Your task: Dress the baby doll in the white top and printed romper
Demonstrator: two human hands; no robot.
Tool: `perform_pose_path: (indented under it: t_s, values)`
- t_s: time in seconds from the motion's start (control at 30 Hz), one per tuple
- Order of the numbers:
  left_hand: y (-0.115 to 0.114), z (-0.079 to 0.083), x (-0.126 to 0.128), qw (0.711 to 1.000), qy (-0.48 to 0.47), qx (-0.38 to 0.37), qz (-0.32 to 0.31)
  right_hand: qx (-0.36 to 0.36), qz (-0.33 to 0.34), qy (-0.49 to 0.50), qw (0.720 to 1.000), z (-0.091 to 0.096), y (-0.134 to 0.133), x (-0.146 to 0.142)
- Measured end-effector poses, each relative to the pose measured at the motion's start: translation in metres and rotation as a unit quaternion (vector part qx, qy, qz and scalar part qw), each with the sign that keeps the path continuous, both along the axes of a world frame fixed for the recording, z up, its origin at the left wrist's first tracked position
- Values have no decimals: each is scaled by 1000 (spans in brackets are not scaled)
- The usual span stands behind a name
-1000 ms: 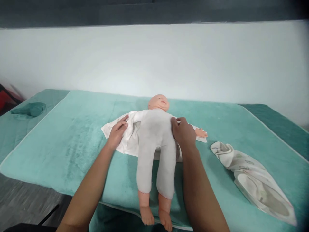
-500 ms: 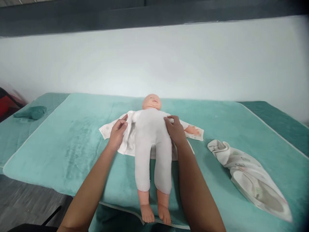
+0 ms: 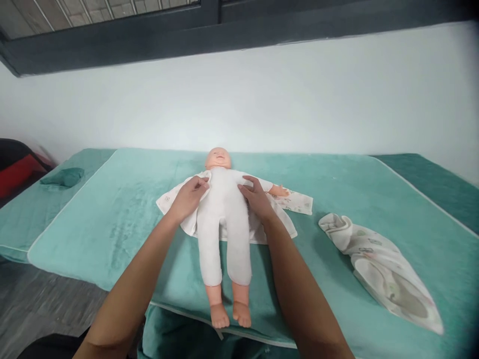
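A baby doll (image 3: pixel 224 197) with a white cloth body lies face up, its head away from me and its bare feet towards me. Spread beneath it is a white printed baby shirt (image 3: pixel 286 227). My left hand (image 3: pixel 190 197) is closed, pinching the shirt's front edge near the doll's shoulder; the doll's arm on that side is hidden, apparently within the sleeve. With fingertips on its chest, my right hand (image 3: pixel 257 197) holds the doll's other side. The doll's arm on the right lies outside, over the shirt's flat sleeve (image 3: pixel 299 202).
A bundled white printed cloth garment (image 3: pixel 389 269) lies to the right on the green padded mat (image 3: pixel 123 219). At the far left are a small green cushion (image 3: pixel 63 177) and a red and black item (image 3: pixel 18 174). A white wall (image 3: pixel 239 99) rises behind the mat.
The doll has shifted left relative to the shirt, with my right hand moving along on its side. My left hand stays at the shirt edge. The view has turned slightly.
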State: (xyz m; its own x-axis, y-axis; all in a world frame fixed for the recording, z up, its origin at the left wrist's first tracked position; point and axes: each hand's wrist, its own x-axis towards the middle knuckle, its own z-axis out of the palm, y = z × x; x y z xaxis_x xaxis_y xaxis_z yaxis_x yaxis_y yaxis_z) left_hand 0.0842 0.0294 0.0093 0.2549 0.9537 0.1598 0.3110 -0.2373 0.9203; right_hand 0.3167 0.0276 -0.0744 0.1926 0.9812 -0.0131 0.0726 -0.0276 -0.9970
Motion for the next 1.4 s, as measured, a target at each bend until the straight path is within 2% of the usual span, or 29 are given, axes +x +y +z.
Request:
perform_pose_path:
  t_s: [0.07,0.13,0.2,0.27,0.33,0.4,0.47,0.53,0.6,0.67,0.73,0.77,0.8,0.83,0.9,0.93,1.0,1.1,1.23,1.3,1.4]
  values:
    - [-20,18,3,999,-3,-24,-42,5,-6,-2,1000,-4,2,0]
    - [-39,32,5,993,-50,-46,-94,13,-13,-11,1000,-8,3,0]
    - [-52,35,3,990,-96,-33,-97,18,-18,-24,999,-12,5,-1]
    - [-56,26,-6,994,-105,17,-11,21,-23,-30,999,-15,5,-1]
    - [-53,7,-18,991,-64,56,107,24,-31,-27,999,-17,6,-2]
    - [-50,-14,-29,988,9,44,147,26,-35,-24,999,-19,7,-2]
    - [-54,-28,-31,990,57,13,125,27,-36,-26,999,-19,8,-2]
    - [-65,-31,-22,992,80,-5,98,30,-40,-32,998,-19,8,-2]
    - [-82,-23,-6,994,91,-21,52,34,-45,-36,998,-19,8,-2]
    - [-97,-10,10,993,85,-61,-57,39,-45,-37,998,-20,8,-2]
    - [-104,0,18,978,59,-110,-168,45,-41,-37,997,-20,8,-2]
    - [-103,1,17,974,50,-117,-186,49,-38,-37,997,-20,8,-1]
    - [-99,-1,12,978,49,-108,-169,53,-35,-37,997,-21,8,-1]
    - [-93,-7,4,988,62,-78,-121,57,-32,-36,997,-21,8,-1]
    - [-74,-26,-21,989,138,34,31,64,-29,-35,997,-22,8,-1]
    - [-64,-38,-36,972,195,88,93,66,-29,-35,997,-22,9,0]
    - [-43,-61,-67,913,339,148,171,62,-30,-37,997,-22,9,0]
    - [-17,-83,-103,842,481,146,198,50,-29,-41,998,-21,10,0]
    - [16,-84,-130,780,584,146,169,45,-25,-45,998,-20,10,-1]
    - [29,-82,-138,765,602,148,172,49,-26,-50,997,-19,10,-1]
    - [40,-85,-147,769,591,138,201,51,-32,-74,995,-15,6,0]
